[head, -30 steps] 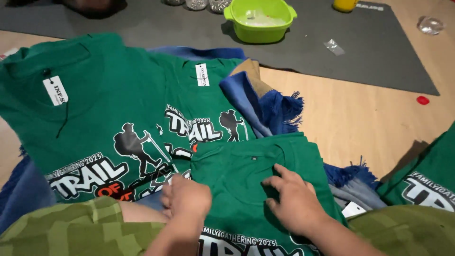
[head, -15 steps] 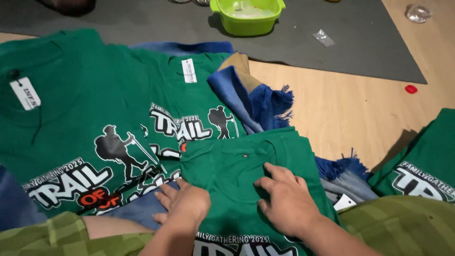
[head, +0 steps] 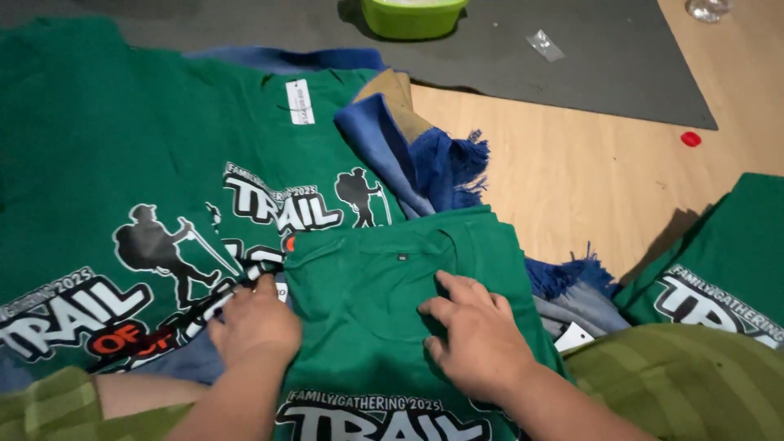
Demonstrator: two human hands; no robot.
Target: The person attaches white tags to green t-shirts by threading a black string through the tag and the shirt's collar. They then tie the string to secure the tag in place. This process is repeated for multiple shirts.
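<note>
Both hands, left hand (head: 255, 325) and right hand (head: 482, 343), fingers apart, press a folded green shirt (head: 392, 286); green bowl (head: 412, 16) contents unseen

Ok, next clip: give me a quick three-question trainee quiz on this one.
1. True or false: both hands rest on the folded shirt.
2. Which thing lies on the grey mat? A) red cap B) green bowl C) blue cloth
3. What colour are the person's sleeves?

Key:
1. True: the left hand is at its left edge, the right hand flat on it.
2. B: the green bowl; the red cap is on bare wood, and the blue cloth is off the mat.
3. Green check.
</note>
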